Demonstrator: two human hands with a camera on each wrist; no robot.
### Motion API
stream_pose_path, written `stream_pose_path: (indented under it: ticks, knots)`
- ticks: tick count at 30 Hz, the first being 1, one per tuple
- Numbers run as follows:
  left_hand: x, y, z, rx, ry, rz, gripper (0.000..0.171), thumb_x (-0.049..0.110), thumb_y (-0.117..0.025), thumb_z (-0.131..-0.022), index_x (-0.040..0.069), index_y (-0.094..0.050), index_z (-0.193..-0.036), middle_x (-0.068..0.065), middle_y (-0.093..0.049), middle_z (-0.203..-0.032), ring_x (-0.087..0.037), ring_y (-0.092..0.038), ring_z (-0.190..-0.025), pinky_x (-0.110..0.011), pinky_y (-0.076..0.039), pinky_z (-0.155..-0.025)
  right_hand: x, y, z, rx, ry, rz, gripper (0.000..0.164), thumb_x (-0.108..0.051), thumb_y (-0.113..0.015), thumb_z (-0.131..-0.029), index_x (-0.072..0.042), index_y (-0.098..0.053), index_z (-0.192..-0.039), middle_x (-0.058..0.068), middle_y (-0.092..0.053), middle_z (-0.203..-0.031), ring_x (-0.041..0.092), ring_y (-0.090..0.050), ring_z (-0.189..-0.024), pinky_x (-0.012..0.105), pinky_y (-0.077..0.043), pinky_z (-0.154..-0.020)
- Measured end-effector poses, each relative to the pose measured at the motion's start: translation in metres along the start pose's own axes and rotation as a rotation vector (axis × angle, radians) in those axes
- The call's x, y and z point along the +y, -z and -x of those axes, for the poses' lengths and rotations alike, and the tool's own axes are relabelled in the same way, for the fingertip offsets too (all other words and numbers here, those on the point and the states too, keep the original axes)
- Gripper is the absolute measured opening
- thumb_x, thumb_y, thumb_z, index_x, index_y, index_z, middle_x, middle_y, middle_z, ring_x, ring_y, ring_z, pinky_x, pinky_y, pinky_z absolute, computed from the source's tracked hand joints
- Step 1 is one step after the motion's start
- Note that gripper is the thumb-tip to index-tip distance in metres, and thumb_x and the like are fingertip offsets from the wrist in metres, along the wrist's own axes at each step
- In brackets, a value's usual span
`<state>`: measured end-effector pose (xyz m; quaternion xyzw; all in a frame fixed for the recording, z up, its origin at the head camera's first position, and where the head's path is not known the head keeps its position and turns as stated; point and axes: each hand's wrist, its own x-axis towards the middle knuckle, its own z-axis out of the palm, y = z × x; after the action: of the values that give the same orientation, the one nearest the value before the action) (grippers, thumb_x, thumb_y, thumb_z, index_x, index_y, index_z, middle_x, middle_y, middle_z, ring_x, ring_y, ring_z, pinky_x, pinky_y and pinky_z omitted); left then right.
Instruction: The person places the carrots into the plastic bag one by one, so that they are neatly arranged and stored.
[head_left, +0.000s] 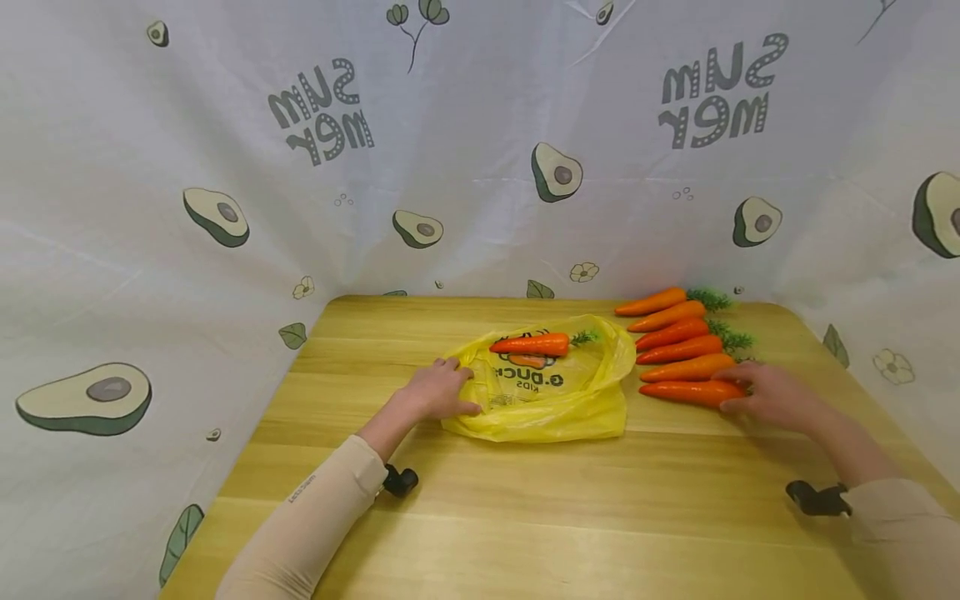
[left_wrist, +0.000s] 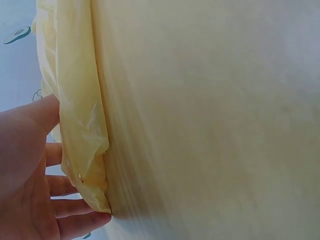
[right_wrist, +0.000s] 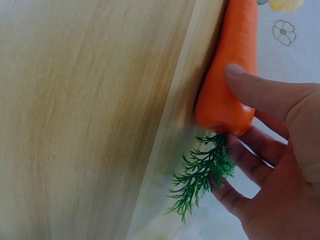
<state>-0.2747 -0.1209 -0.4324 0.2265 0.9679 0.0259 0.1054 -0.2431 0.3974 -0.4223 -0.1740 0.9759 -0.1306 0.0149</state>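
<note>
A yellow plastic bag (head_left: 551,425) with dark print lies flat on the table, its mouth spread. One orange carrot (head_left: 531,344) with green leaves rests on it. My left hand (head_left: 442,390) touches the bag's left edge, thumb and fingers spread apart; the left wrist view shows the fingers fairly straight against the yellow plastic (left_wrist: 82,115). At the right, my right hand (head_left: 772,397) grips the leafy end of the nearest carrot (head_left: 686,392) in a row. In the right wrist view, the thumb lies on that carrot (right_wrist: 227,95), with fingers around its far side.
Several more carrots (head_left: 678,350) lie side by side beyond the held one, leaves to the right. The wooden table (head_left: 555,508) ends at a white curtain (head_left: 480,183) printed with avocados. Small black devices (head_left: 817,498) sit at both wrists.
</note>
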Motion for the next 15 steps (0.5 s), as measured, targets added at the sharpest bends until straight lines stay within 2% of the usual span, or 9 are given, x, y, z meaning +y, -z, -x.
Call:
stream_pose_path:
  ticks: [4,15]
  knots:
    - [0.0007,-0.0018,0.0007,0.009,0.005,-0.012,0.073,0.060,-0.064,-0.092,0.015,-0.051,-0.148,-0.014,-0.045,-0.152,-0.035,-0.043,-0.141,-0.053,-0.044,-0.107,-0.0017,-0.0002,-0.0002,0.006,0.000,0.011,0.051,-0.022,-0.081,-0.084,0.009,-0.066,-0.121,0.038,-0.061,-0.121,0.056,-0.057,-0.109,0.065,-0.047,-0.089]
    - [0.0035,-0.0022,0.0003,0.009,0.013,-0.024,0.074,0.061,-0.065,-0.091,0.015,-0.051,-0.147,-0.015,-0.045,-0.152,-0.035,-0.044,-0.139,-0.052,-0.046,-0.105,0.0010,-0.0009,0.0029,0.013,0.023,0.032,0.050,-0.025,-0.081,-0.085,0.008,-0.067,-0.120,0.034,-0.065,-0.117,0.047,-0.064,-0.100,0.059,-0.051,-0.085]
